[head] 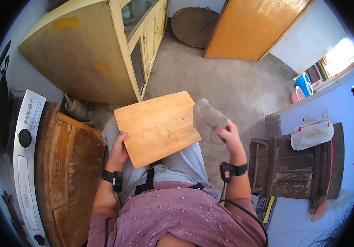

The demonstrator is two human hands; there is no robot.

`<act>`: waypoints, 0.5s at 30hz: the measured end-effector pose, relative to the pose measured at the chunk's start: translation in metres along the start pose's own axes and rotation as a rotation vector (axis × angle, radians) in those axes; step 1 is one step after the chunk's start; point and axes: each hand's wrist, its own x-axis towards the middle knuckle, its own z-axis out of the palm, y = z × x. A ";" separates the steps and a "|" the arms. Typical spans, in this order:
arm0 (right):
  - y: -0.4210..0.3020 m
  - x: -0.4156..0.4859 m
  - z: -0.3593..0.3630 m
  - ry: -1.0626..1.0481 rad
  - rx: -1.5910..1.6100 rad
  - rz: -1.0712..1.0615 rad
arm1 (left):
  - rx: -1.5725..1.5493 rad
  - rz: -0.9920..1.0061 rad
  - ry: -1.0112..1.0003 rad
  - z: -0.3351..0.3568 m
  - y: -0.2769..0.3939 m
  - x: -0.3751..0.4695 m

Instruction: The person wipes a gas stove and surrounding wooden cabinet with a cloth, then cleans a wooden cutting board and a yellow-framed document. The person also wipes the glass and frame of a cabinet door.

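Note:
A wooden cutting board with a few dark marks lies tilted in front of me, above my lap. My left hand grips its left edge, thumb on the upper face and the other fingers hidden beneath. In my right hand is a bunched grey cloth, held at the board's right edge. The cloth covers part of that edge; whether it presses on the wood I cannot tell.
A gas stove stands on a worn wooden cabinet at my left. Ahead is a cream cupboard; an orange door stands beyond. On my right, a dark wooden stand bears a pale cloth and a red fly swatter.

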 end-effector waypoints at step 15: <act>0.034 0.047 0.200 -0.187 -0.752 -0.669 | 0.105 0.061 0.163 -0.027 0.020 -0.028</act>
